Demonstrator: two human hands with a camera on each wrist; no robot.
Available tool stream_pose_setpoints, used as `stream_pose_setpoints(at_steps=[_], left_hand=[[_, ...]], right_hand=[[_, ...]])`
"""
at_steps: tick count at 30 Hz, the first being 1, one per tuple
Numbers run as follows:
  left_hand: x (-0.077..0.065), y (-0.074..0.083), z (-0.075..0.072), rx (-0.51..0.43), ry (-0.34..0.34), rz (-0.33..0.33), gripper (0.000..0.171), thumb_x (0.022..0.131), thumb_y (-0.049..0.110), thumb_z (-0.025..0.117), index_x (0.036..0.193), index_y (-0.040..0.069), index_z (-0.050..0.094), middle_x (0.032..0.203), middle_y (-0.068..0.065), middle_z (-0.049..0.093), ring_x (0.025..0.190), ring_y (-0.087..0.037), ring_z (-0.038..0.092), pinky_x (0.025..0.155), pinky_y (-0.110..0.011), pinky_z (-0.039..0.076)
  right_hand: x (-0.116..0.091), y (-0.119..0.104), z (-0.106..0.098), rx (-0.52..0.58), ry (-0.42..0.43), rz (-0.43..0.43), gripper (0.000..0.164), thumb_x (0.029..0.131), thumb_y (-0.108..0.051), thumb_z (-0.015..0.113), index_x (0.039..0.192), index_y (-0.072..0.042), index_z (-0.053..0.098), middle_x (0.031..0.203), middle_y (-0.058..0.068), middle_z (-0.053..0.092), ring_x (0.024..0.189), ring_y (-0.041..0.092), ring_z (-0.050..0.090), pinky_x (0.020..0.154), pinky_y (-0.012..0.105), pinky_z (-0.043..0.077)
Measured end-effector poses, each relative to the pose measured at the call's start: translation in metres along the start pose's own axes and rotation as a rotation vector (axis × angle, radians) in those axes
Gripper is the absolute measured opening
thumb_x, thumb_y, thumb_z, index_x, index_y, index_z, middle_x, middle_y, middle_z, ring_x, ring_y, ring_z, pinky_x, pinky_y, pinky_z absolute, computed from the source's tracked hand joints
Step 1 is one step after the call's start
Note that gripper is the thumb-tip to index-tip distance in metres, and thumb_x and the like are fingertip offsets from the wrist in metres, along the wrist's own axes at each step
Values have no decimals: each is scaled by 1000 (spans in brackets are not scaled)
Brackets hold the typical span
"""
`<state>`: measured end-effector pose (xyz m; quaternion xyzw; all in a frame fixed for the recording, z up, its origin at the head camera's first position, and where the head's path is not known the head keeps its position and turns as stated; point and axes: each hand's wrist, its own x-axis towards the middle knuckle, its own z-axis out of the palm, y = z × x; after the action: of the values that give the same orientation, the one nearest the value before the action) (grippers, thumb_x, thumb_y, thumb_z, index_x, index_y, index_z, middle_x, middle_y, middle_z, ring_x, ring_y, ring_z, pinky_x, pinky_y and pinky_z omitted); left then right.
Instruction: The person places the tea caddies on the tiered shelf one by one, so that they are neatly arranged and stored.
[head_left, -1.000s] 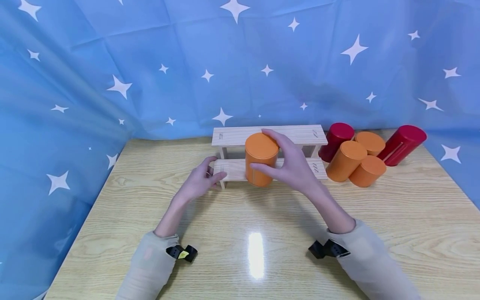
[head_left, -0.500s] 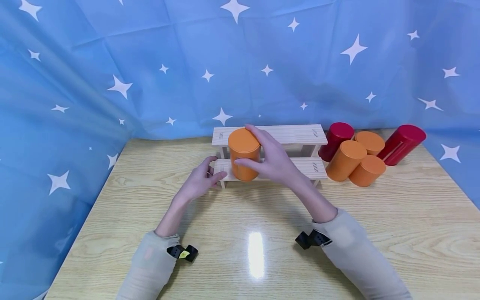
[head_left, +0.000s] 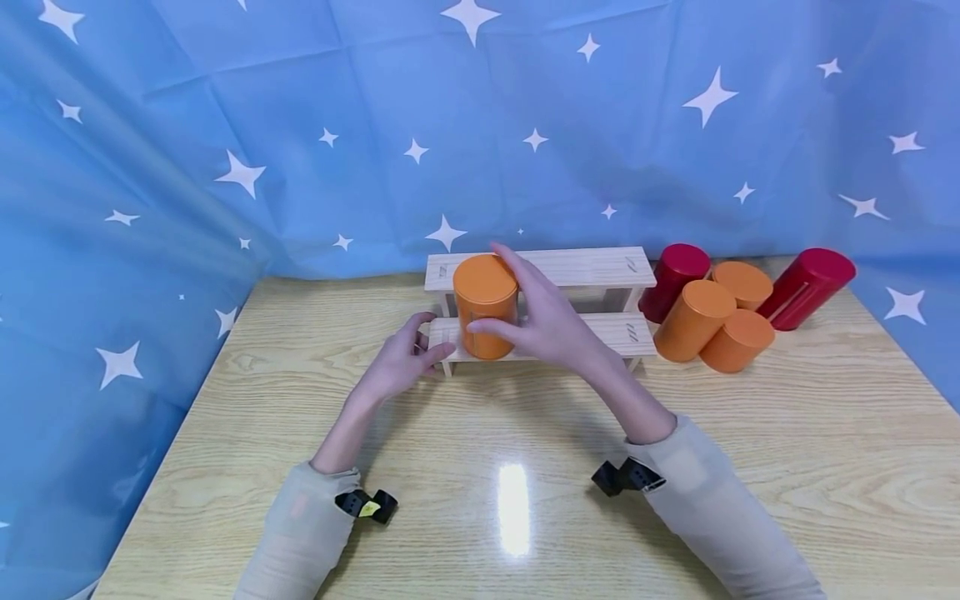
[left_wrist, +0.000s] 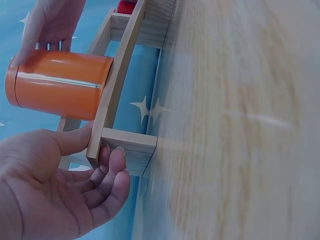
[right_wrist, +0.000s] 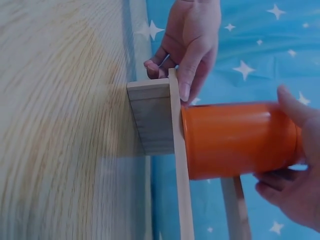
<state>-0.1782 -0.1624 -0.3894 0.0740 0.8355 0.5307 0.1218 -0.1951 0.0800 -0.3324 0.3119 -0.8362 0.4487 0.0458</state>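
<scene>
An orange canister (head_left: pixel 483 304) stands upright on the lower step of a pale two-step wooden rack (head_left: pixel 577 333), toward its left end. My right hand (head_left: pixel 551 321) grips the canister near its lid, thumb in front and fingers behind. In the left wrist view the canister (left_wrist: pixel 60 82) has its base right at the shelf board. My left hand (head_left: pixel 401 358) holds the left end of the lower step, thumb on top and fingers curled below the board, as the left wrist view shows. The right wrist view also shows the left hand (right_wrist: pixel 187 45) at that corner, close beside the canister.
Right of the rack stand several more canisters: a red one (head_left: pixel 678 275) against it, orange ones (head_left: pixel 693 321) clustered in front, and a tilted red one (head_left: pixel 806 287) farther right. A blue star-patterned cloth (head_left: pixel 360 142) hangs behind the wooden table (head_left: pixel 450 467).
My right hand has moved left along the lower step with the orange canister, then nearly stopped over the last half second. The left hand has stayed on the rack's end.
</scene>
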Motion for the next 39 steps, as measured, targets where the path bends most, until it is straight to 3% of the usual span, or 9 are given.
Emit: stream_pose_setpoints(at_steps=[7,13,22,30,32,37,39], left_hand=[[0,1,1,-22,-1,-14,70,100,21,68,154,0,30,89,-10,49,80,-29,62,81,-41,61],[1,1,1,-31,-5,-37,70,100,19,67,156,1,28,89,-10,48,84,-32,60,84,-46,60],[0,0,1,-29,0,-31,69,100,20,68,154,1,30,92,-11,51,82,-28,60,82,-42,60],[-1,0,1,-16,5,-18,69,100,22,68,154,2,31,89,-10,50,79,-28,60,81,-41,61],[-1,0,1,-20,5,-19,69,100,21,68,154,2,31,89,-10,50,80,-29,60,81,-42,61],[-1,0,0,-23,1,-21,68,100,21,67,154,2,31,90,-11,50,82,-30,61,81,-41,61],[-1,-1,0,-22,-1,-20,68,100,22,67,154,3,31,90,-11,49,82,-31,62,81,-40,61]], right_hand=[[-11,0,-17,37,55,-31,95,86,-30,84,160,-16,27,148,5,49,134,21,47,113,49,38],[-28,6,-38,-15,112,-25,89,87,-25,82,159,-18,31,151,10,46,138,25,44,114,55,36],[-56,12,-70,-109,180,44,90,86,-24,83,159,-28,32,149,8,48,137,26,44,107,60,39],[-82,13,-100,-153,235,88,91,83,-17,85,158,-28,34,147,12,49,135,30,44,109,65,34],[-89,16,-106,-184,258,90,93,81,-15,86,157,-28,35,146,12,51,133,30,46,111,58,36],[-105,26,-121,-267,323,72,96,75,-7,89,155,-27,39,141,11,56,128,5,47,105,20,37],[-110,29,-128,-279,338,85,97,74,-6,89,155,-26,39,140,13,56,125,-3,45,104,14,34]])
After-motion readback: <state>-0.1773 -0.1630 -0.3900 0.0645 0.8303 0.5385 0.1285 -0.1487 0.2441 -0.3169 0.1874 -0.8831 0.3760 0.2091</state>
